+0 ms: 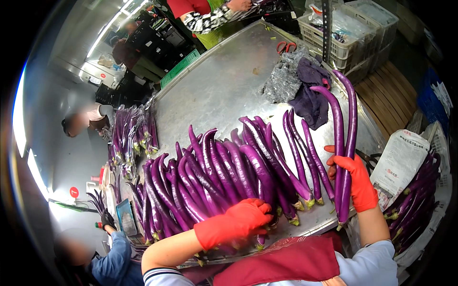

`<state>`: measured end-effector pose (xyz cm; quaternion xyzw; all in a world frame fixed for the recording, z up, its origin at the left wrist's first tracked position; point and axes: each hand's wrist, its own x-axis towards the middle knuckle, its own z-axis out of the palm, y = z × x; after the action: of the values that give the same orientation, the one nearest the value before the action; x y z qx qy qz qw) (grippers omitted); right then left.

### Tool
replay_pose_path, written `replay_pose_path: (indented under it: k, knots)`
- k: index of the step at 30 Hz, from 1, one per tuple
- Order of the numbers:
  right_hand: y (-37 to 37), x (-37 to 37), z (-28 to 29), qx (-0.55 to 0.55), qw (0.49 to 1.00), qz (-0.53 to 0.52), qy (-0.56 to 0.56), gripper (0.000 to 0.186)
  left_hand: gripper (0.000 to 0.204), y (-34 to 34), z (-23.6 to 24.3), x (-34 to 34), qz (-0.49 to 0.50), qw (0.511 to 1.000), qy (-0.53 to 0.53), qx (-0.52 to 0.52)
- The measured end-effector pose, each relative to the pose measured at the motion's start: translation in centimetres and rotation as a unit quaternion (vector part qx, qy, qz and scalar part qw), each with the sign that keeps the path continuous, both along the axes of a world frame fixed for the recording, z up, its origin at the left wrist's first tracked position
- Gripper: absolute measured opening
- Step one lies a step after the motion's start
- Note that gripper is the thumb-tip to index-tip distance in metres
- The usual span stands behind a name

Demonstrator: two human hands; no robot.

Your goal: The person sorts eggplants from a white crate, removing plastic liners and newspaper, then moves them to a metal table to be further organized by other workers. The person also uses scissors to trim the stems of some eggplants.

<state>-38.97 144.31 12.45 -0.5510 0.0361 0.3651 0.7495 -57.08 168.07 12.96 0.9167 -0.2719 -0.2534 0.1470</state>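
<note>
My right hand point(358, 178), in a red rubber glove, grips two long purple eggplants point(339, 138) upright, stem ends down, above the table's right edge. My left hand point(238, 223), gloved the same, is curled closed over the stem ends of a wide row of eggplants point(205, 167). Its fingers are bent and slightly blurred, and what lies inside them is hidden. Between my two hands, a few thinner eggplants point(310, 157) lie apart from the row. All rest on a metal table point(214, 90) with their green stem ends toward me.
Red-handled scissors point(286, 47), crumpled clear plastic point(281, 78) and a dark cloth point(310, 102) lie at the far right. Bagged eggplants point(131, 133) sit at the left edge. A crate of eggplants point(415, 190) stands at my right. Co-workers stand across and to the left.
</note>
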Motion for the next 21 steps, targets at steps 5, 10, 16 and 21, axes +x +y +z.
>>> replay_pose_path:
  k: [5,10,16,21]
  knots:
    - [-1.0,0.6,0.0,0.009,0.999,-0.018,-0.042,0.045,0.041,-0.2,1.6,-0.2,0.091,0.996,-0.015,-0.017]
    - [0.1,-0.4,0.5,0.0,0.998,0.043,-0.053,0.044,0.041,-1.1,2.0,-4.2,0.114,0.972,-0.206,-0.023]
    - [3.4,-4.7,0.0,0.089,0.982,0.117,-0.12,0.043,0.047,-4.2,3.9,-5.8,0.28,0.929,-0.188,-0.152]
    - [7.9,-13.0,2.1,0.226,0.953,0.14,-0.143,0.045,0.104,-7.2,1.0,-8.5,0.473,0.776,-0.169,-0.382]
